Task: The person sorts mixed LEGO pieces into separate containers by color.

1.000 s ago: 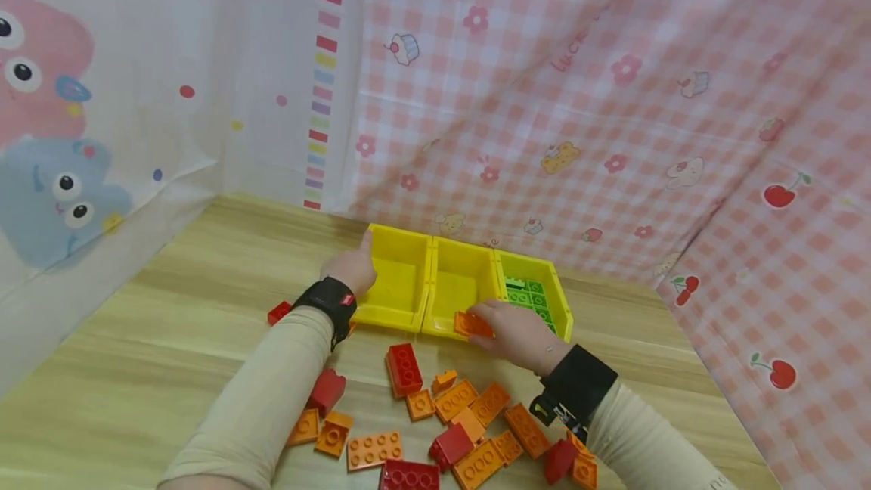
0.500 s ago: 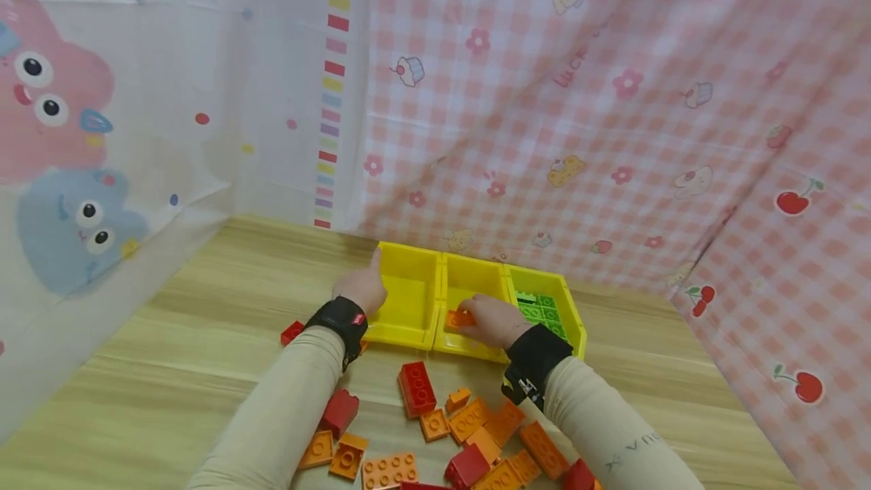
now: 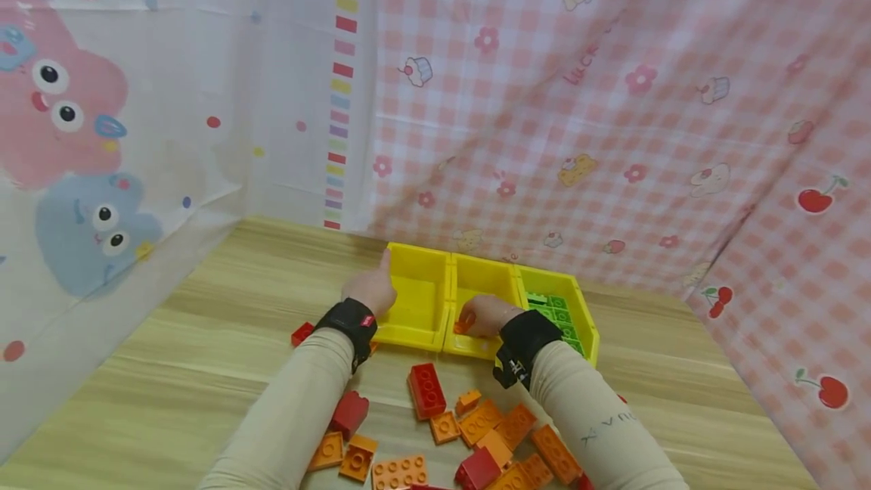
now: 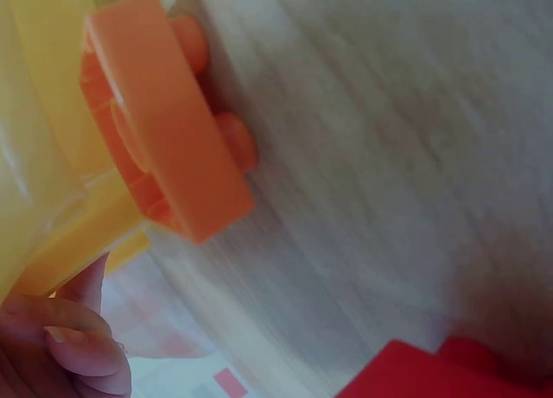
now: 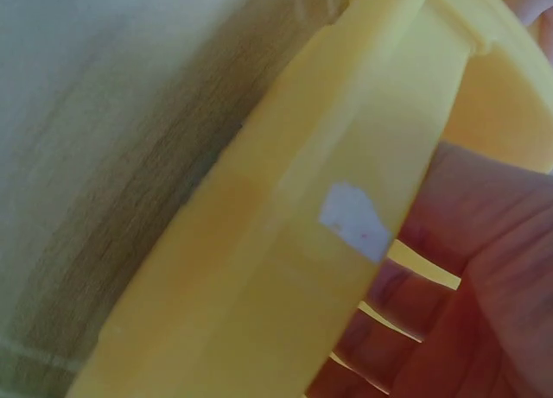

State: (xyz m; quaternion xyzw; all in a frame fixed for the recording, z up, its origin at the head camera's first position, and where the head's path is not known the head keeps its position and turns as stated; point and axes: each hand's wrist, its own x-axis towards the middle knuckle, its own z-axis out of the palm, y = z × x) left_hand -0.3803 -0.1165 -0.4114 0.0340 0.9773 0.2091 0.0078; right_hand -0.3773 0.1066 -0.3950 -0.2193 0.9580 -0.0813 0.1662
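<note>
My right hand reaches into the middle yellow bin and pinches an orange building brick near its floor. In the right wrist view, the front wall of that bin hides the fingertips and the brick. At the outer side of the left yellow bin, my left hand grips the wall, with one digit pointing up along the rim. The left wrist view catches its curled fingers against the bin. Green bricks lie in the right-hand bin.
Loose orange bricks and red bricks are scattered on the wooden table between the forearms. Close to the left wrist lie an orange brick and a red brick. A checked cloth hangs right behind the bins.
My right hand has carried the orange brick from the front rim down into the middle bin. The left hand keeps its place on the left bin. The head view has shifted slightly.
</note>
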